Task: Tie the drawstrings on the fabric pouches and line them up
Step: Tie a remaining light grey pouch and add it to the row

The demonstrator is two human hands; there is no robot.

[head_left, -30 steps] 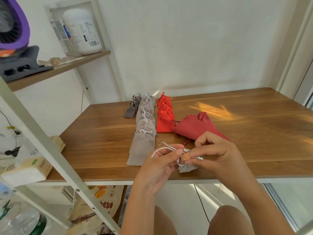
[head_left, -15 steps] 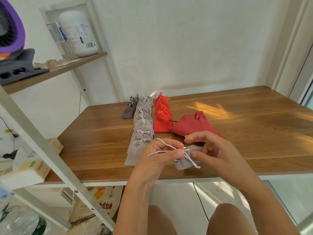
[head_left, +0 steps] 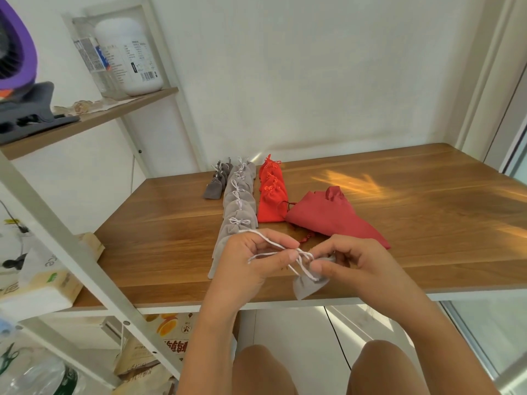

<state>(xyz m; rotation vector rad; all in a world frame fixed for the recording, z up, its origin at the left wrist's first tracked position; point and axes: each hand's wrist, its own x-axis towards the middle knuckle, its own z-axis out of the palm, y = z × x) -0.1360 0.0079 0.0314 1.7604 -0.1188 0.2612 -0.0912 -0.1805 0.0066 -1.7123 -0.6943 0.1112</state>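
1. Surface [head_left: 399, 223] of brown wood, mid-frame, carries bow-tied grey pouches [head_left: 238, 206] and red pouches [head_left: 271, 192] in rows at centre.
2. White bottle [head_left: 128, 55] on the shelf [head_left: 94, 118], upper left: label print too small to read.
3. Left hand [head_left: 251, 263] pinches the pale drawstring [head_left: 273, 243]; right hand [head_left: 362, 266] pinches the neck of the plain grey pouch [head_left: 308, 286], lower centre, above the surface's near edge.

A wooden bench [head_left: 399, 223] stands against a white wall [head_left: 313, 67]. Left of the bench, a shelf [head_left: 94, 121] carries a white jar [head_left: 134, 58] and a purple fan [head_left: 17, 61]. Lower left of the bench lies a tissue pack [head_left: 37, 283]; under the bench, printed snack bags [head_left: 171, 332].
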